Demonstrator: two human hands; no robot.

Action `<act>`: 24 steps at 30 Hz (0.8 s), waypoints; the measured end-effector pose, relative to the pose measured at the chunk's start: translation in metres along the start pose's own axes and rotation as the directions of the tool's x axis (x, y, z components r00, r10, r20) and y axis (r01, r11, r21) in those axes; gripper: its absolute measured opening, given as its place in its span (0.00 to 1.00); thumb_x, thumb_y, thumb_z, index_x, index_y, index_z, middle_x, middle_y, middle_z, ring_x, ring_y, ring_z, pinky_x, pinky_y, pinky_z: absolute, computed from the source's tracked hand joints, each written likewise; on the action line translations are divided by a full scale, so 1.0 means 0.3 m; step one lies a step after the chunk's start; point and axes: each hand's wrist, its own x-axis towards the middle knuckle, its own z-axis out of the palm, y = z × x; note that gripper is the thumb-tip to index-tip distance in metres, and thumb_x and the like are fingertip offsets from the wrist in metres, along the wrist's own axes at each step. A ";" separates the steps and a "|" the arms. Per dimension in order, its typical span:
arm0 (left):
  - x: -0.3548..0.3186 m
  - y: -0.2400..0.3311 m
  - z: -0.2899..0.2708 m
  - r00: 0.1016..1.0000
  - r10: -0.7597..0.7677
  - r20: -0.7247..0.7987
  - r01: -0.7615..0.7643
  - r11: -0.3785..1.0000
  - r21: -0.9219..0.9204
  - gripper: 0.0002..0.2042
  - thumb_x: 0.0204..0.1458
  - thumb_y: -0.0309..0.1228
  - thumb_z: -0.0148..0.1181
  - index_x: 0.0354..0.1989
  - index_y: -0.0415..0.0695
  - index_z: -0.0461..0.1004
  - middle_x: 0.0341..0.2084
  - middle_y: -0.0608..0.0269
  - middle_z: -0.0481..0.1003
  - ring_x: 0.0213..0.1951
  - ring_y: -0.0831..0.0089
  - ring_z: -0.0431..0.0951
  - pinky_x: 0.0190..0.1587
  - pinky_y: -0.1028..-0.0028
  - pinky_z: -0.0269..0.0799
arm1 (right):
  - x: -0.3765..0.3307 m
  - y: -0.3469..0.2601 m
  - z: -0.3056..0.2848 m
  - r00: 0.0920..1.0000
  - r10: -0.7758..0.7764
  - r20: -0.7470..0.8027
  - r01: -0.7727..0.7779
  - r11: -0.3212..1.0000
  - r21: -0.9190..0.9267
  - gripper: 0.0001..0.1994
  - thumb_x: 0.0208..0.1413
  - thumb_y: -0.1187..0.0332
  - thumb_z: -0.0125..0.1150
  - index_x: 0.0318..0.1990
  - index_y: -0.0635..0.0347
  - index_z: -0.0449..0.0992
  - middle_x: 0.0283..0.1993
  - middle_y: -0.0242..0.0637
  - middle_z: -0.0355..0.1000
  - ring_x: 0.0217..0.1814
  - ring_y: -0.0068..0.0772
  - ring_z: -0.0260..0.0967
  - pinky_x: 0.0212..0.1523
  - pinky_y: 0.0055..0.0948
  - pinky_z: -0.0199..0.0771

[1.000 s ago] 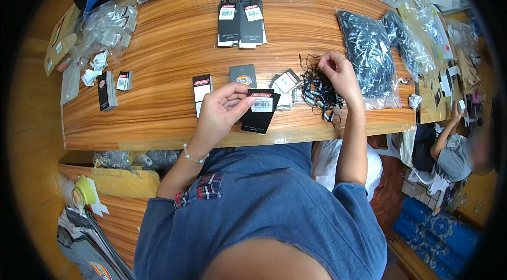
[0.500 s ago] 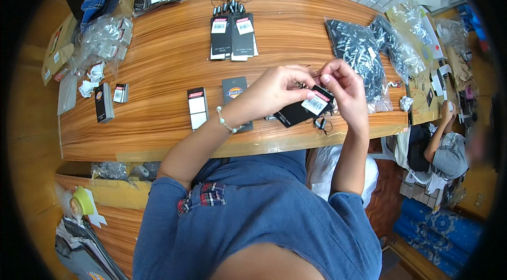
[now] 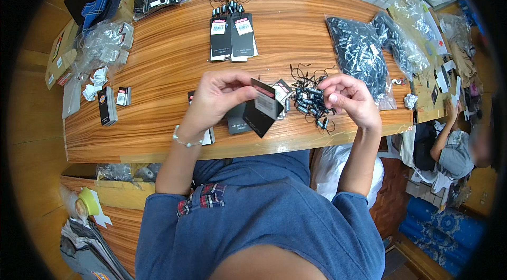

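My left hand [image 3: 224, 98] pinches a black folded hang tag [image 3: 262, 110] with a white sticker, held above the table. Bent fingers and thumb of my right hand [image 3: 351, 99] are drawn together at the right side of a pile of black hang-tag strings [image 3: 306, 99] with small plastic seals; whatever lies between them is too small to make out. Beneath the left hand, a grey-black tag [image 3: 238, 123] and a partly hidden stack of tags with white labels [image 3: 209, 136] lie on the table. More labelled tags [image 3: 283, 90] lie left of the strings.
Strung tags [image 3: 232, 37] lie farther back on the wooden table [image 3: 158, 69]. A clear bag of black strings [image 3: 356, 58] is at right. Small tag stacks [image 3: 107, 106], crumpled paper [image 3: 99, 76] and plastic-wrapped packs [image 3: 108, 42] sit left. Another person [image 3: 454, 145] is at far right.
My hands have moved apart. The left has carried a tag leftward, while the right stays by the strings, no longer touching that tag. The string pile is now uncovered.
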 end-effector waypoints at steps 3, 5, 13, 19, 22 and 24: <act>-0.039 0.010 -0.048 0.999 0.035 -0.022 -0.035 0.999 0.003 0.05 0.46 0.22 0.59 0.31 0.35 0.73 0.28 0.64 0.75 0.30 0.82 0.73 0.36 0.82 0.69 | -0.008 0.020 -0.022 0.996 -0.078 -0.047 0.081 0.995 0.064 0.10 0.48 0.74 0.56 0.39 0.64 0.72 0.26 0.28 0.68 0.26 0.14 0.64 0.22 0.12 0.59; -0.060 0.017 -0.069 0.999 0.025 -0.030 -0.026 0.999 -0.028 0.05 0.45 0.23 0.59 0.31 0.36 0.73 0.28 0.63 0.75 0.30 0.81 0.73 0.36 0.82 0.69 | -0.006 0.030 -0.035 0.982 -0.164 -0.088 0.179 0.964 0.196 0.07 0.49 0.73 0.56 0.36 0.63 0.70 0.24 0.31 0.67 0.24 0.17 0.62 0.23 0.15 0.60; -0.113 0.013 -0.082 0.999 -0.017 -0.041 0.015 0.998 -0.068 0.05 0.46 0.22 0.59 0.31 0.34 0.73 0.28 0.62 0.74 0.30 0.80 0.73 0.36 0.81 0.69 | 0.047 0.083 0.002 0.930 -0.347 -0.121 0.266 0.406 0.875 0.05 0.53 0.72 0.53 0.36 0.59 0.66 0.23 0.29 0.58 0.24 0.19 0.53 0.29 0.22 0.58; -0.134 -0.023 -0.063 0.996 -0.083 -0.031 0.081 0.995 -0.055 0.05 0.46 0.21 0.58 0.31 0.33 0.73 0.28 0.63 0.74 0.31 0.81 0.73 0.36 0.82 0.70 | 0.034 0.084 0.063 0.885 -0.412 -0.217 0.242 0.007 0.970 0.10 0.49 0.80 0.53 0.39 0.59 0.70 0.33 0.31 0.62 0.33 0.22 0.60 0.46 0.29 0.68; -0.132 -0.024 -0.037 0.993 -0.108 -0.046 0.107 0.994 -0.017 0.05 0.45 0.22 0.58 0.30 0.34 0.73 0.28 0.61 0.74 0.31 0.79 0.74 0.37 0.80 0.70 | 0.026 0.049 0.077 0.866 -0.423 -0.268 0.319 0.052 0.946 0.14 0.48 0.84 0.52 0.43 0.59 0.71 0.38 0.33 0.63 0.38 0.25 0.62 0.52 0.33 0.68; -0.130 -0.030 -0.032 0.990 -0.126 -0.056 0.126 0.992 -0.003 0.05 0.45 0.21 0.57 0.30 0.33 0.73 0.28 0.60 0.75 0.32 0.77 0.74 0.38 0.80 0.69 | 0.018 0.028 0.078 0.853 -0.411 -0.322 0.389 0.089 0.917 0.15 0.49 0.84 0.50 0.44 0.60 0.71 0.38 0.35 0.64 0.39 0.26 0.62 0.53 0.34 0.68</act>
